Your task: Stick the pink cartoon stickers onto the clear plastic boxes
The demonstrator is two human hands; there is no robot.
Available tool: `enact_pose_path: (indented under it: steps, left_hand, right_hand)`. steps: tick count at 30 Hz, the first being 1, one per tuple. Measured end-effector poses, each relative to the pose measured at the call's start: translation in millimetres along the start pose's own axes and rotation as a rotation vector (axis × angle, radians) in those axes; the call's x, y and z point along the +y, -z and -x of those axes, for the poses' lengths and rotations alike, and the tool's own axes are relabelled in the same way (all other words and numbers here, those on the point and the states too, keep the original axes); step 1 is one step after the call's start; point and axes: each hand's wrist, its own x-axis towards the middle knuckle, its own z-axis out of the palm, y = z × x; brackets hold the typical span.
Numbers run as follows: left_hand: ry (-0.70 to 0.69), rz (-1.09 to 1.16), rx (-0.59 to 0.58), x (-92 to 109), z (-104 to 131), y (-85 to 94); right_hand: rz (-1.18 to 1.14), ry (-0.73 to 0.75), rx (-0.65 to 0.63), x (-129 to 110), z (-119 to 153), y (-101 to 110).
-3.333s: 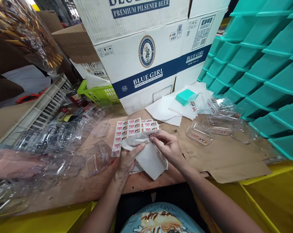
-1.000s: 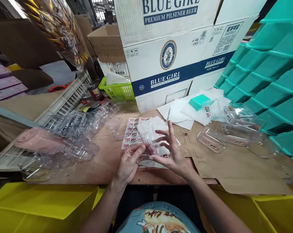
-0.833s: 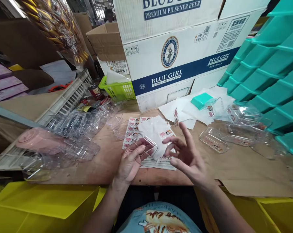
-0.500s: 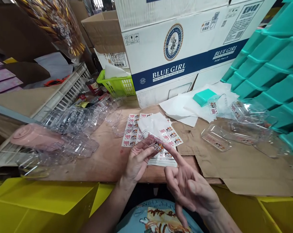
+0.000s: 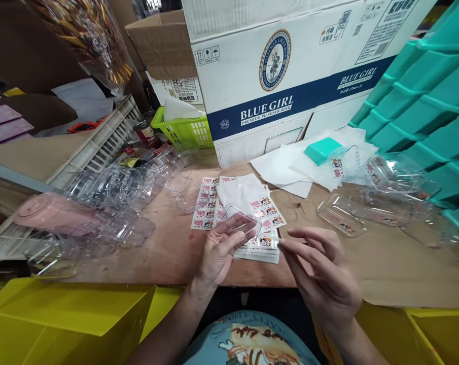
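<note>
My left hand (image 5: pixel 219 251) is closed around the near left edge of a small clear plastic tray (image 5: pixel 248 221), its fingers showing through the plastic. The tray is tilted above a stack of sticker sheets (image 5: pixel 201 218) printed with cats and pink lettering. A white slip of paper (image 5: pixel 239 190) rests on the sheets. My right hand (image 5: pixel 322 274) is to the right of the tray, apart from it. Its fingers are bent, with thumb and fingertip close together at the sheets' right edge. Blur hides whatever may be between those fingertips.
Clear plastic trays (image 5: pixel 126 187) and a pink bottle (image 5: pixel 58 213) lie at left. Several trays with cat stickers (image 5: pixel 341 215) lie on cardboard at right. Behind stand a white beer carton (image 5: pixel 229 91), a green basket (image 5: pixel 191 133) and stacked teal bins (image 5: pixel 438 106).
My right hand has drawn back rightward from the tray, its pointing finger now bent in. The cat and pink print that showed on the held tray is no longer visible there.
</note>
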Motion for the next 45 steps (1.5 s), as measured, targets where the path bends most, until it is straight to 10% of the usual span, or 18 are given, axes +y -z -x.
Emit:
enact_pose_path:
  steps: [4,18,24,33,45]
  left_hand:
    - [0.002,0.022,0.001,-3,-1,-2.0]
    - [0.013,-0.002,0.03,-14,1,-7.4]
    - [0.019,-0.002,0.022,-15,0,-7.7]
    - [0.006,-0.022,0.081,-23,-1,-14.9]
    - [-0.046,-0.039,0.1,-36,3,-28.8]
  right_hand:
    - [0.164,0.217,0.02,5,-7,12]
    - [-0.237,-0.125,0.122,2,-21,-8]
    - [-0.049,0.018,0.151,9,-19,-1]
    - [-0.585,-0.593,0.17,10,-13,-28]
    - [-0.639,-0.598,0.198,17,-9,-39]
